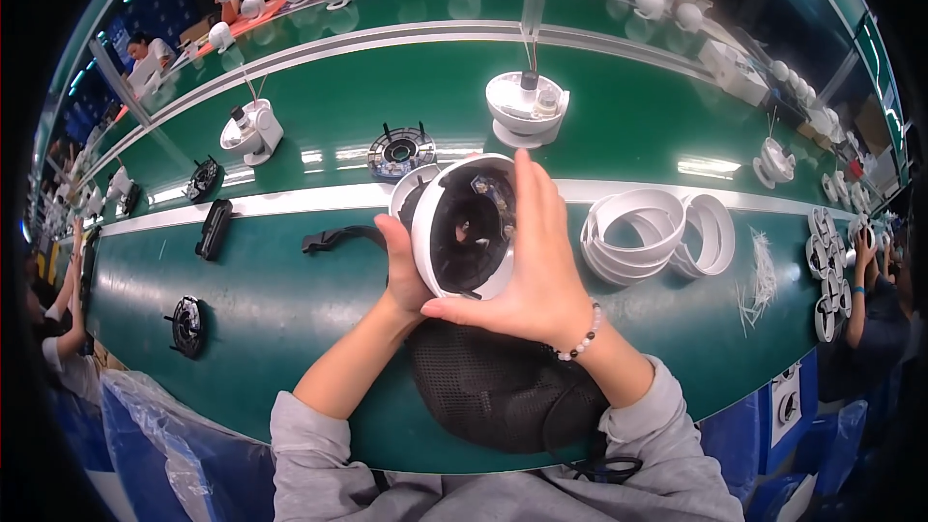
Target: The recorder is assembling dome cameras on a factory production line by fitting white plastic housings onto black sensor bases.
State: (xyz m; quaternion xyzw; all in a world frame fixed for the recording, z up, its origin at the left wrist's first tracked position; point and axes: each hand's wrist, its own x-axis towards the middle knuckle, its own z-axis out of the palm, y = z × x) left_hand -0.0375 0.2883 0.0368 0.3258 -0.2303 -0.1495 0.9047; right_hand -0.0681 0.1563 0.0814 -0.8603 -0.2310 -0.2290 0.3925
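Between my hands is a round white plastic housing (425,249), tilted so that its dark inside and a circuit board show. My left hand (404,275) supports its lower left edge, thumb up along the rim. Along its right side lies my right hand (546,266), fingers stretched up and thumb underneath; a beaded bracelet circles that wrist. Just behind the housing, another white ring-shaped part (399,195) is partly hidden. Under my hands a black mesh bag (493,391) rests on the green bench (290,329).
White rings (633,237) are stacked to the right, beside white ties (760,280). A black strap (338,238), a black bar-shaped part (215,230) and a round circuit board (188,327) lie left. Beyond the rail, a white half-built unit (527,106) stands on the green belt (387,77).
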